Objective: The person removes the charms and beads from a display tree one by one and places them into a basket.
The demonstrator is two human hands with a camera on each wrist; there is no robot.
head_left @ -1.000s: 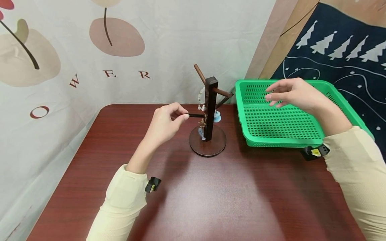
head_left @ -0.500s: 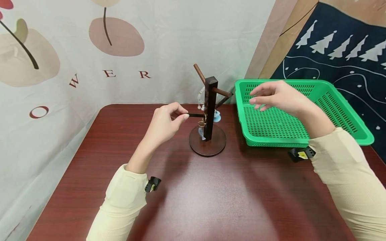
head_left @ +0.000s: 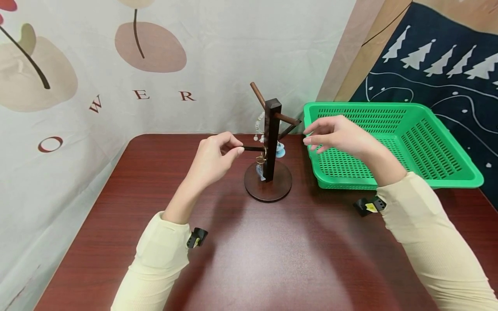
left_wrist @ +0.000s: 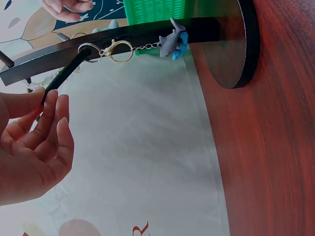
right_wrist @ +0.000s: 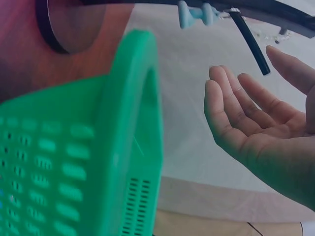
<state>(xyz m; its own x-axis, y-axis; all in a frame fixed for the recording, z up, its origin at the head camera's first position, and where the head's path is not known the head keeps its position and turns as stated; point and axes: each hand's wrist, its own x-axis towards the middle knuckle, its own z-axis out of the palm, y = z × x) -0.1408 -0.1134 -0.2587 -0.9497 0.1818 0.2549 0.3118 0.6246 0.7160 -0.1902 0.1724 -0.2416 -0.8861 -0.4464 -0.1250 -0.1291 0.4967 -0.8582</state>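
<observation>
A dark wooden jewellery stand (head_left: pixel 272 142) rises from its round base (head_left: pixel 283 186). My left hand (head_left: pixel 212 162) pinches the tip of its lower left peg (head_left: pixel 253 149) between thumb and fingertips. From that peg hangs a keychain with gold rings (left_wrist: pixel 121 51) and a grey-and-blue shark charm (left_wrist: pixel 170 44). A beaded bracelet (head_left: pixel 257 126) dangles higher on the left side. On the right, a light blue charm (right_wrist: pixel 198 14) hangs by another dark peg (right_wrist: pixel 252 45). My right hand (head_left: pixel 340 137) holds nothing, its fingers relaxed near that peg, above the left rim of the green basket.
The green plastic basket (head_left: pixel 443 185) stands on the right of the dark red table (head_left: pixel 264 250), close beside the stand. A printed white cloth (head_left: pixel 218 56) covers the wall behind, and a navy cloth with white trees (head_left: pixel 447 86) hangs at the right.
My right hand has moved left and slightly down, from over the basket's middle to its left rim beside the stand. My left hand stays on the peg.
</observation>
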